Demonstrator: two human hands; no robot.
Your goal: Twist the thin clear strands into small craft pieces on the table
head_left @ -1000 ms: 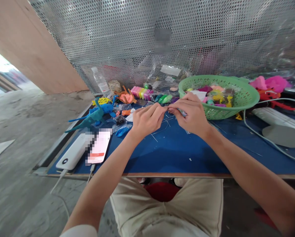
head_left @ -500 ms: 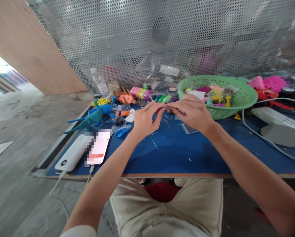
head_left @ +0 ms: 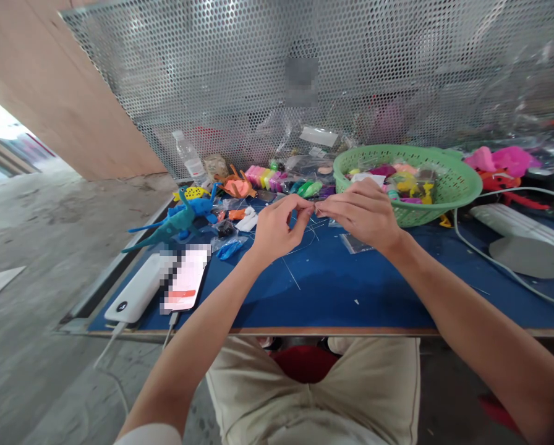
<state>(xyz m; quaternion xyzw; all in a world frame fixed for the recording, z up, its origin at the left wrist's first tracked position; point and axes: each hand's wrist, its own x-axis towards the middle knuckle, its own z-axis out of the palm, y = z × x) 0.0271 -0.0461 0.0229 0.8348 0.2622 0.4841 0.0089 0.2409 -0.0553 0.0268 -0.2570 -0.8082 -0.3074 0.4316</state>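
Observation:
Above the blue tabletop [head_left: 323, 290], my left hand [head_left: 281, 225] and my right hand [head_left: 363, 213] meet fingertip to fingertip. Both are closed in a pinch. Whatever lies between the fingertips is too small to make out. Thin pale wires [head_left: 292, 274] lie on the table under and in front of my left hand. Below my right hand rests a small clear plastic bag [head_left: 355, 243]. The green basket [head_left: 409, 214], holding colourful clay pieces and bags, stands just behind my right hand.
Left of my hands are blue and teal clay dinosaur figures [head_left: 179, 216], a phone [head_left: 188, 275] and a white power bank [head_left: 140, 290] with cables. A plastic bottle [head_left: 188, 157] stands by the perforated metal panel [head_left: 240, 68]. A white cable [head_left: 472, 250] loops at the right.
My fingers have shifted slightly at the pinch, with the left thumb closer to the right fingertips. The hands stay together in nearly the same place.

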